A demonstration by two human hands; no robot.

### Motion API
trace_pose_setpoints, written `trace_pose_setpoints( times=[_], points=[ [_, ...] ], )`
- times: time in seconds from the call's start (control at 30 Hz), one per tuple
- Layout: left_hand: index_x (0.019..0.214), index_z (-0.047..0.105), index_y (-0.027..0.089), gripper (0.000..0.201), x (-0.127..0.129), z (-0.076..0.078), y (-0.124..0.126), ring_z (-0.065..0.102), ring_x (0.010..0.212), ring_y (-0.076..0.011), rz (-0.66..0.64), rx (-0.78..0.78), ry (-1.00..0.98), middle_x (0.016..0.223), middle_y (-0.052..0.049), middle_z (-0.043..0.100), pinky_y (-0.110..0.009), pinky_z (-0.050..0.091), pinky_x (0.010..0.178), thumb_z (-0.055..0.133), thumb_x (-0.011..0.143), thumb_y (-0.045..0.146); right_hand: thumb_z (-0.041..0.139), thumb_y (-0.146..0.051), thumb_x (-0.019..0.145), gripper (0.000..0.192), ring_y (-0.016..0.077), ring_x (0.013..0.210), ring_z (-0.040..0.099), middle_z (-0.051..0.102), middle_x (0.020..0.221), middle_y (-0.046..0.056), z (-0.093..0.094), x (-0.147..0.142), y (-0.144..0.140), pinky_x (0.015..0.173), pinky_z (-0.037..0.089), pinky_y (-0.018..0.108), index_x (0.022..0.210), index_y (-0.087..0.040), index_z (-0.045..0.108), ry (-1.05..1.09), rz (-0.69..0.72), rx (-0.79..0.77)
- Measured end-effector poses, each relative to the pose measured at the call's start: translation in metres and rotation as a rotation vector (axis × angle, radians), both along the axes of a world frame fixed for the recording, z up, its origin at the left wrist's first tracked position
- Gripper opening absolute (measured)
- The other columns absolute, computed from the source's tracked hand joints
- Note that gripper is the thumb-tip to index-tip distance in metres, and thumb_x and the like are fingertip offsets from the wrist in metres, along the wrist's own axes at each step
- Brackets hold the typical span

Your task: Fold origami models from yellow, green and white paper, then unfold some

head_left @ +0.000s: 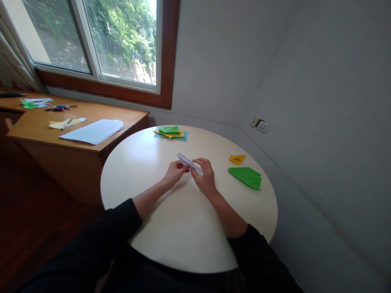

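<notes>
Near the middle of a round, cream tabletop, two bare hands hold a folded white paper just above the surface. Left hand pinches the paper's near-left part between thumb and fingertips; right hand pinches its right end, fingers curled close together over the folds. The paper looks long and narrow, pointing toward the far left edge, with several creases already in it.

To fold well at this stage, it would likely help to keep both pinches firm, line the edges up before pressing, and run a fingertip along the crease against the tabletop so the line stays sharp.

Toward the right edge lie a folded green paper shape and, just beyond it, a small yellow folded piece, both well apart from the hands. At the far edge sits a stack of coloured sheets, green on top of yellow and blue.

Left of the round table stands a wooden desk under a window, carrying a pale blue sheet, more papers and scissors. Grey walls meet in the corner at right, with a wall socket low down.
</notes>
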State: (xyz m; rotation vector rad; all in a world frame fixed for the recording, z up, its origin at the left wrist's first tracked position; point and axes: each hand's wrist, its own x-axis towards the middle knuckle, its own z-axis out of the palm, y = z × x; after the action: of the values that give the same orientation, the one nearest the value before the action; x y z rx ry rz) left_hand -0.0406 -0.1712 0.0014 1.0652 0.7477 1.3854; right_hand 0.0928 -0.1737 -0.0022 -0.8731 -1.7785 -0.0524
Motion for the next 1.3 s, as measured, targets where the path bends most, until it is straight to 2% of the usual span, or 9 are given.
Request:
trace_pose_setpoints(
  times=[0.2, 0.33, 0.77, 1.3],
  points=[
    [0.074, 0.066, 0.009, 0.030, 0.0005, 0.0011, -0.0004, 0.061, 0.074, -0.0168, -0.005, 0.003, -0.008, 0.076, -0.006, 0.068, -0.038, 0.046, 0.082, 0.076, 0.054, 0.028, 0.057, -0.020, 0.075, 0.038, 0.0222, 0.107, 0.054, 0.058, 0.111, 0.010, -0.0041, 0.0002, 0.0017, 0.092, 0.044, 0.040, 0.111, -0.021, 0.049, 0.030, 0.032, -0.131],
    [0.075, 0.066, 0.010, 0.027, 0.0003, 0.0028, -0.0014, 0.061, 0.074, -0.0169, 0.001, 0.003, 0.004, 0.074, -0.005, 0.068, -0.038, 0.046, 0.081, 0.075, 0.056, 0.027, 0.056, -0.021, 0.077, 0.033, 0.0211, 0.103, 0.057, 0.061, 0.108, 0.007, -0.0039, -0.0005, -0.0006, 0.089, 0.045, 0.038, 0.109, -0.022, 0.050, 0.050, 0.039, -0.174],
    [0.072, 0.065, 0.010, 0.023, 0.0008, 0.0051, -0.0031, 0.060, 0.072, -0.0155, 0.016, -0.002, 0.030, 0.073, -0.004, 0.066, -0.034, 0.046, 0.079, 0.074, 0.056, 0.024, 0.055, -0.021, 0.079, 0.014, 0.0189, 0.085, 0.061, 0.067, 0.089, 0.004, 0.0004, -0.0014, -0.0040, 0.079, 0.047, 0.035, 0.092, -0.022, 0.058, 0.013, -0.009, -0.082],
    [0.068, 0.063, 0.011, 0.021, 0.0007, 0.0050, -0.0032, 0.059, 0.071, -0.0156, 0.036, 0.026, 0.058, 0.070, -0.003, 0.065, -0.033, 0.045, 0.076, 0.073, 0.055, 0.023, 0.053, -0.022, 0.081, 0.012, 0.0178, 0.092, 0.061, 0.069, 0.093, 0.002, 0.0006, -0.0005, -0.0022, 0.085, 0.045, 0.037, 0.088, -0.024, 0.062, 0.000, 0.066, -0.084]
  ],
)
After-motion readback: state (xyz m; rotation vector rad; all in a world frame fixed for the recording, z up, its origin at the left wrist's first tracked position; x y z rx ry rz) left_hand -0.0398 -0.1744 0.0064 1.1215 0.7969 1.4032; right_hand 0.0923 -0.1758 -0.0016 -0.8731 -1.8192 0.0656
